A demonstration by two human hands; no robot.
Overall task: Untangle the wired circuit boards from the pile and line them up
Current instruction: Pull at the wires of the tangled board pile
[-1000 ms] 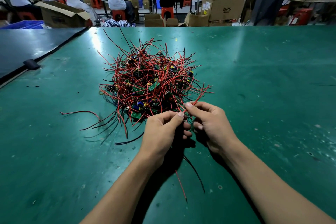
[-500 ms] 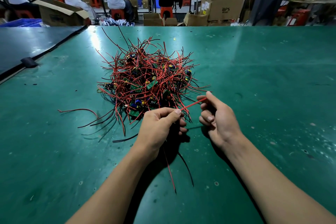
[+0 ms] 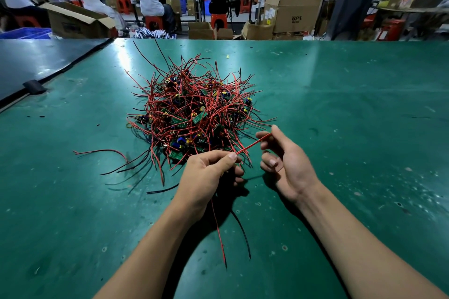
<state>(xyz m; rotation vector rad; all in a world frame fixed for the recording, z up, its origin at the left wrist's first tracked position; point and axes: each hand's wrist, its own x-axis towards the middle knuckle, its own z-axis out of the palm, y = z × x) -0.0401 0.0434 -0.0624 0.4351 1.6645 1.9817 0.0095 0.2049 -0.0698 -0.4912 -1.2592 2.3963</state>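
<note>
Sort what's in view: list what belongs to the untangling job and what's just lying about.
Job in hand:
pile of wired circuit boards
red wire, pinched by the left hand and the right hand
hanging wires below the left hand
green table

Lying about:
black block at the table's left edge
cardboard boxes, blue crate and red stools beyond the table

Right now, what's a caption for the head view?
Left hand and right hand pinch one thin red wire beside tangled red-wired circuit boards.

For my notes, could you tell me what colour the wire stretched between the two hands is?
The wire is red, seen best in the head view.
</note>
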